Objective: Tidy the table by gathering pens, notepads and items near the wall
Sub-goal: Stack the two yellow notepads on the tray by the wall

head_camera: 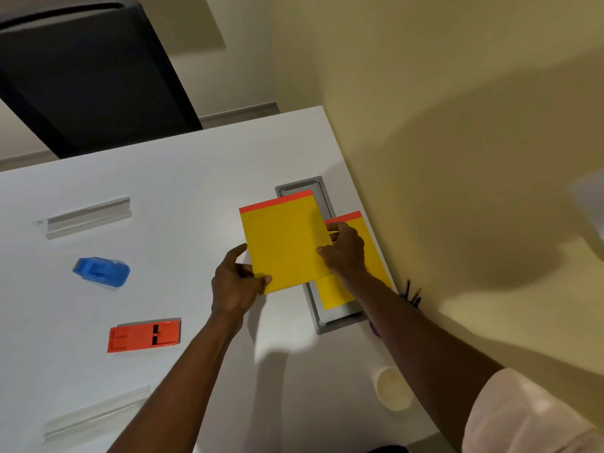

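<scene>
- While both hands grip it, the upper yellow notepad point(282, 243) sits tilted, red binding strip at its far edge, overlapping a second yellow notepad point(356, 259).
- left hand point(233, 282): pinching the upper pad's near-left corner, thumb on top, fingers curled at the pad's left edge.
- right hand point(343, 250): closed on the upper pad's right edge, thumb on the top face, fingers wrapped at the edge; this hand covers the middle of the second pad.
- Second pad: under and beyond the right hand, lying partly on a grey recessed tray point(322, 317) in the white table point(196, 178), just beside the yellow wall point(457, 125).
- Can't tell if the upper pad is lifted or resting on the lower one.
- Left of the left hand: blue stapler-like item point(101, 271); nearer the person than that, an orange flat item point(143, 335). Both well apart from the hands.
- Far left, beyond the blue item: a grey rail point(86, 217); another rail point(94, 416) near the left forearm.
- Behind the right forearm, by the wall: pens point(413, 294) standing upright; holder mostly hidden by the arm.
- Under the right forearm: a pale cup point(394, 389), seen from above.
- Pale sleeve point(523, 416) on the right upper arm.
- Dark chair point(88, 73) beyond the table's far edge.
</scene>
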`<state>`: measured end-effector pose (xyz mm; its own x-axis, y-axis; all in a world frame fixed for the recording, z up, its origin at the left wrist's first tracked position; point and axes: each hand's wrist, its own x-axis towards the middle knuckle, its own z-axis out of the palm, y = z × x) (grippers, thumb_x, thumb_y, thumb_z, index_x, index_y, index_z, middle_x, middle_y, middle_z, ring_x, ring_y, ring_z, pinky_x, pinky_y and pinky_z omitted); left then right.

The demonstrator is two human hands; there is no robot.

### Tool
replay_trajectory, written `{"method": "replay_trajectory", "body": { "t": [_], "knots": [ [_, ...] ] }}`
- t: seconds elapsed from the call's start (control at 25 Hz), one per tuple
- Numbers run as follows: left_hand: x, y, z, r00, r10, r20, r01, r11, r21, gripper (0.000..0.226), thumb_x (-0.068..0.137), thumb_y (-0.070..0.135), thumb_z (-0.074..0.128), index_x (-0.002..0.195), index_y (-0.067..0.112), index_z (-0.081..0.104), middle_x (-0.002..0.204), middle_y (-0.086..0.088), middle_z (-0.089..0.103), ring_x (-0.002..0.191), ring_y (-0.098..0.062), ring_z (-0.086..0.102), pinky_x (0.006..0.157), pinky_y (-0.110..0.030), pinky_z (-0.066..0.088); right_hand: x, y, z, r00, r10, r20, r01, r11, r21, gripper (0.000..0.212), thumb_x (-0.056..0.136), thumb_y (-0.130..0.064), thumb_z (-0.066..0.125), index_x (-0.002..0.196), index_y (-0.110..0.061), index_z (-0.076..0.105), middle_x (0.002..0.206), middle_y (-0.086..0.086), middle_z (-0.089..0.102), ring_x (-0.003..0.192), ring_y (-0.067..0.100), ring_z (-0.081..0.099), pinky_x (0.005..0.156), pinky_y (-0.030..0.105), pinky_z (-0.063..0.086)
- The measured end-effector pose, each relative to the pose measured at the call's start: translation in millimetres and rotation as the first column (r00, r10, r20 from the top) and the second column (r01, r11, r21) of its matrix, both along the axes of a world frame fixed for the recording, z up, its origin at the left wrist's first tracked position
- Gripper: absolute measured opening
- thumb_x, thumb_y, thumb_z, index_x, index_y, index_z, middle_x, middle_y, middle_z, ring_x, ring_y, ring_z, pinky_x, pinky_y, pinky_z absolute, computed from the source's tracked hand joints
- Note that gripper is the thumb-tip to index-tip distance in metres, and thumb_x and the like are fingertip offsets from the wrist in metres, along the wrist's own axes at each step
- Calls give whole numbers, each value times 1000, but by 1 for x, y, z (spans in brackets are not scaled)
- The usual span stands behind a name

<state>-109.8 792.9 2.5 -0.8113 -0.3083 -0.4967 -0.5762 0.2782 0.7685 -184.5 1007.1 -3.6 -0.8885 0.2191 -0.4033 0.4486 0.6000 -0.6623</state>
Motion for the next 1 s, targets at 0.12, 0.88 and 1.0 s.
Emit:
{"method": "replay_trajectory", "body": {
  "t": [0.12,0.88,1.0],
  "knots": [
    [4,36,1,999,46,-4,-46,998,37,63,86,22,92,142,19,64,121,-6,74,92,-15,73,79,-28,59,12,27,4,999,-38,-14,39,996,77,47,85,-4,81,128,-8,62,120,12,71,108,31,69,89,44,60],
    [2,140,-42,988,54,146,-61,997,38,60,83,8,90,138,14,66,97,5,72,100,-28,73,94,-54,65,27,91,0,991,48,126,-109,832,544,38,92,-7,69,126,-2,54,128,20,63,116,36,63,100,43,54],
    [0,147,-47,988,45,150,-48,999,14,51,78,14,93,124,13,71,111,-6,76,101,-29,75,94,-53,65,26,88,-7,976,110,186,-203,756,623,33,94,-11,68,124,-4,55,126,19,61,115,35,60,100,43,52]
  ]
}}
